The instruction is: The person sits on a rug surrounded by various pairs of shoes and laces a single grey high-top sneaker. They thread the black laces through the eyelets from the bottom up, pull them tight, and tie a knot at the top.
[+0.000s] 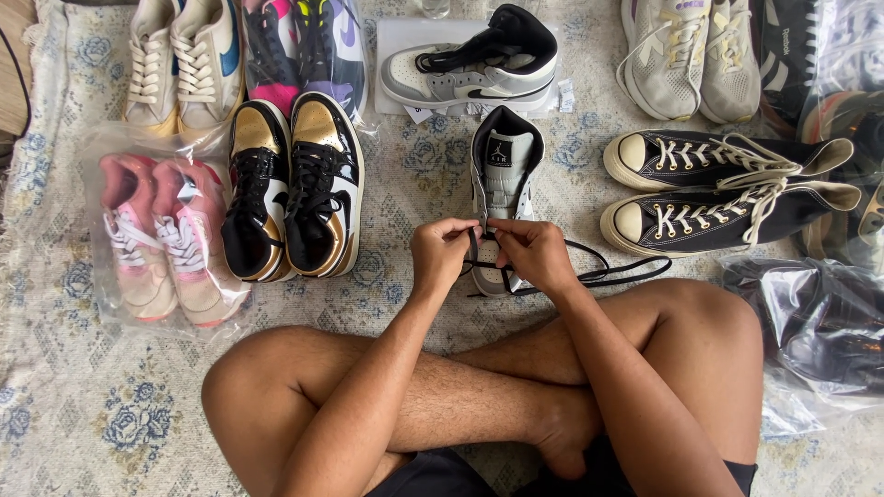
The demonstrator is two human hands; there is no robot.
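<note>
Just beyond the crossed legs, the left hand [444,251] and right hand [531,253] each pinch the black lace [615,272] over the grey high-top sneaker [504,170].

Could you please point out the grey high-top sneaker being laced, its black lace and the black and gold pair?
Grey high-top sneaker [505,170], head view, tongue.
Black lace [626,271], head view, loose end.
Black and gold pair [318,124], head view, gold toe.

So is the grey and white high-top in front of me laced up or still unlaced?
Partly laced. Both hands, left hand and right hand, grip the black lace low on the grey high-top; loose lace trails right, and the upper section shows none.
</note>
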